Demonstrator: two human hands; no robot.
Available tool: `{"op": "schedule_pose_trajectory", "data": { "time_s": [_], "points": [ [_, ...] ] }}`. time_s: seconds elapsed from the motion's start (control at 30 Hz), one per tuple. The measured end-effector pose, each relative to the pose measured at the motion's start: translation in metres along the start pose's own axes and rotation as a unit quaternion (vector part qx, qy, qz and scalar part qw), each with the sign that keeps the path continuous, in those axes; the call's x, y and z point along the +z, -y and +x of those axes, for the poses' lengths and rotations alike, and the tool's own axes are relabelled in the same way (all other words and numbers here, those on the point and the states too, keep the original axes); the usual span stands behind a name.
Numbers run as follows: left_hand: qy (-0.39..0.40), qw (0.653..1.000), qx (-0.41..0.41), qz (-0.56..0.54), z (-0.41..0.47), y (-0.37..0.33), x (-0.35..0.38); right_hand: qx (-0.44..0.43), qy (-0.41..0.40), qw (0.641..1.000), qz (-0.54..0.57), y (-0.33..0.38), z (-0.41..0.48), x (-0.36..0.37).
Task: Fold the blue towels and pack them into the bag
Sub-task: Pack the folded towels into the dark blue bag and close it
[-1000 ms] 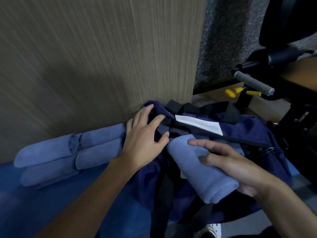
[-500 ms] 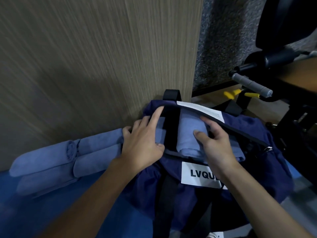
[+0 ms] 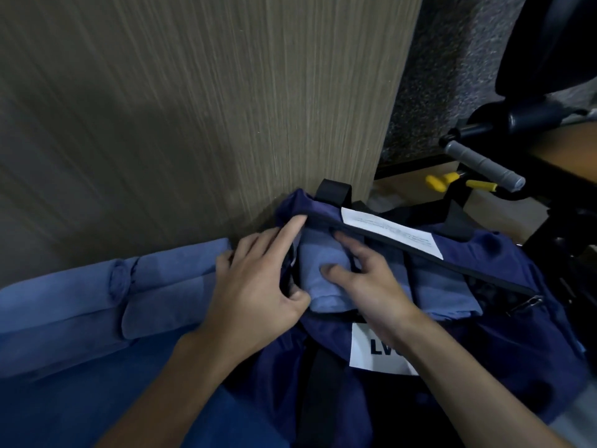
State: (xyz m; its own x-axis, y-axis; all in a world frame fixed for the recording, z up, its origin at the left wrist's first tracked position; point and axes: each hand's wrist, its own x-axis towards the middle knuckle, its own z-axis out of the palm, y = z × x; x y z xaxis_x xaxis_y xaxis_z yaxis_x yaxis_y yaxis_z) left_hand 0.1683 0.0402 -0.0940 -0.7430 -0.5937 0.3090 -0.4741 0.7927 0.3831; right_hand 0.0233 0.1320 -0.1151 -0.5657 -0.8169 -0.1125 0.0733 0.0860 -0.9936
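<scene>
**Q:** What lies at left?
**A:** Soft blue terry towels (image 3: 135,295), rolled into cylinders, stacked against a wood-grain panel (image 3: 226,108).
**Q:** And the hands?
**A:** The left hand (image 3: 258,292), fingers spread straight, presses back the rim of the navy nylon bag (image 3: 500,344). The right hand (image 3: 371,286) lies flat, uncurled, on a rolled towel (image 3: 318,286) inside the bag's open mouth.

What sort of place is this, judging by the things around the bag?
Most likely a gym or fitness room. A black machine with a grey foam handle and yellow knobs stands on the right, and rolled blue towels lie on what looks like blue floor matting.
</scene>
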Motion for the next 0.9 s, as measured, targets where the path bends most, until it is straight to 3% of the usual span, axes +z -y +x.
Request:
{"op": "schedule_pose_trajectory", "data": {
  "time_s": [0.1, 0.27, 0.37, 0.53, 0.73, 0.9],
  "points": [
    [0.012, 1.0, -0.005, -0.024, 0.002, -0.002, 0.001, -0.043, -0.059, 0.997, -0.011, 0.0, 0.01, 0.008],
    [0.03, 0.998, 0.012, -0.053, 0.006, 0.002, -0.005, -0.034, -0.001, 0.999, -0.031, -0.001, 0.017, 0.018],
    [0.034, 0.997, 0.017, -0.067, 0.001, 0.013, -0.01, -0.054, -0.04, 0.996, -0.06, 0.001, 0.019, 0.023],
    [0.027, 0.997, -0.001, -0.078, -0.007, 0.016, -0.014, -0.038, 0.008, 0.992, -0.118, 0.001, 0.018, 0.033],
    [0.029, 0.997, -0.007, -0.078, -0.005, 0.013, -0.017, -0.057, -0.037, 0.994, -0.09, 0.001, 0.019, 0.031],
    [0.03, 0.996, -0.012, -0.08, -0.004, 0.011, -0.017, -0.067, -0.018, 0.984, -0.166, -0.003, 0.022, 0.028]
  ]
}}
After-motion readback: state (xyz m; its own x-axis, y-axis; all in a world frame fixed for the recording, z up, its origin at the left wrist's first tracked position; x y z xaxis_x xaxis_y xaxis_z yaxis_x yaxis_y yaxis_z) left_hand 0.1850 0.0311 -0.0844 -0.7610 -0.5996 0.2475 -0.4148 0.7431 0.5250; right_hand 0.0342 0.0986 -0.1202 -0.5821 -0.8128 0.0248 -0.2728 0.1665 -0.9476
